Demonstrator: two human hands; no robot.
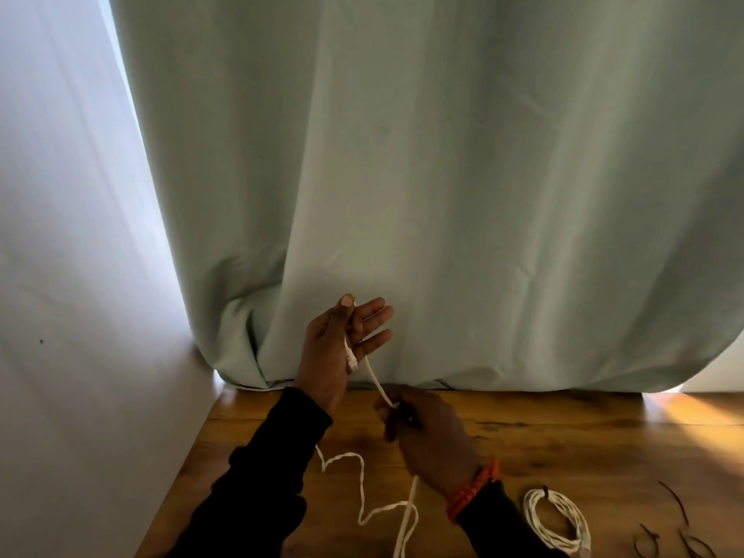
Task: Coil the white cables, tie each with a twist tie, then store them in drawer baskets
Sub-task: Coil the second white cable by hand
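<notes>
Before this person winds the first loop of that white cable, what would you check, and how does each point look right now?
1. Cable end pinned under the left hand thumb: ok.
2. Right hand pinches the cable running down from the left: ok.
3. Loose cable on the table free of knots: cannot tell, it runs out of frame.
4. Twist ties lie on the table at right: ok.
5. Tied coil lies apart from the loose cable: ok.

No legible text, label, brand, number or sign appears on any surface or object in this view.
</notes>
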